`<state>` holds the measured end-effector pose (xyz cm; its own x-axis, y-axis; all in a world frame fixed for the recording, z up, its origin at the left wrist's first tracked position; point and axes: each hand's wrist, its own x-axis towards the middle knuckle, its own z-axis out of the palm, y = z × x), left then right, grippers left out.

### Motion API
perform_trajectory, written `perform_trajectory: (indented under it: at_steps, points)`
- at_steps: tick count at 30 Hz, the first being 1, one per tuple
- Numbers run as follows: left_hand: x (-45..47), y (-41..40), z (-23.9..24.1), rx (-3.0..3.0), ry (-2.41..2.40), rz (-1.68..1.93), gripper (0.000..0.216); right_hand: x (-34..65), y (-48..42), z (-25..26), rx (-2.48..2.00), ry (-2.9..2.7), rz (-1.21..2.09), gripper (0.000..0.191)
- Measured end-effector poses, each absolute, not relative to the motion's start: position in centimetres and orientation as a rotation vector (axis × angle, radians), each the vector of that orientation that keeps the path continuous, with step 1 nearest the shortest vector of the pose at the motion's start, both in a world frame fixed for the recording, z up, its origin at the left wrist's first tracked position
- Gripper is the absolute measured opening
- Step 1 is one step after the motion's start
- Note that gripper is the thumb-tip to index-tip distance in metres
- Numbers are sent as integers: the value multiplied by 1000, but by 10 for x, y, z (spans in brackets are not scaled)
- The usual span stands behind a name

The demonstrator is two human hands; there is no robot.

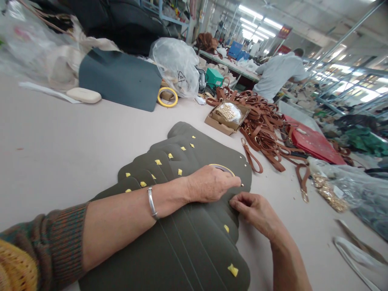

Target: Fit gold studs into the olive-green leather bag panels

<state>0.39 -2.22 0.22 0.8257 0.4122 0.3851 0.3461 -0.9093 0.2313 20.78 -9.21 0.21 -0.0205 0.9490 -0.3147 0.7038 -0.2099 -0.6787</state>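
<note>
Overlapping dark olive panels (209, 246), which look like leather, lie fanned out on the table before me. Small yellow tape pieces (233, 270) dot them. My left hand (214, 184) rests over the upper panel, its fingers curled round a roll of yellow tape (222, 167) that is partly hidden. Its fingertips reach a small metal stud (242, 185) near the panel's right edge. Close below, my right hand (251, 206) has thumb and forefinger pinched together at the panel edge; what lies between them is hidden.
Brown straps with metal clasps (263, 125) are heaped at the back right, beside a cardboard box of gold hardware (228, 115). Another yellow tape roll (167, 97) stands by a dark blue-grey sheet (121, 79). Bagged gold fittings (329, 192) lie right. A person (280, 72) bends over farther back.
</note>
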Motion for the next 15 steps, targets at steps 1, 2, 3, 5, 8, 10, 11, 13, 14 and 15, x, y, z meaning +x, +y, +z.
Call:
perform_trajectory:
  at_steps: [1, 2, 3, 5, 8, 10, 11, 13, 14, 15]
  points:
    - [4, -22, 2, 2835, 609, 647, 17, 207, -93, 1, -1919, -1682, 989, 22]
    - [4, -22, 3, 2810, 619, 648, 17, 206, -94, 1, -1876, -1626, 885, 23]
    - [4, -23, 2, 2782, 624, 660, 20, 204, -94, 0, -1814, -1573, 778, 25]
    - [5, -24, 1, 2731, 630, 705, 29, 200, -95, -2, -1672, -1518, 621, 28]
    - [6, -25, -2, 2711, 651, 741, 43, 194, -94, -3, -1548, -1596, 480, 27]
    - [7, -25, -4, 2719, 677, 736, 43, 190, -92, -4, -1518, -1688, 381, 23]
    - [7, -24, -4, 2723, 685, 732, 42, 188, -92, -4, -1508, -1729, 333, 21]
    - [7, -25, -4, 2733, 700, 720, 41, 185, -91, -4, -1482, -1797, 247, 18]
    - [7, -25, -3, 2742, 707, 712, 40, 184, -90, -4, -1482, -1819, 204, 17]
    - [7, -26, -3, 2750, 713, 702, 39, 183, -90, -5, -1496, -1835, 162, 17]
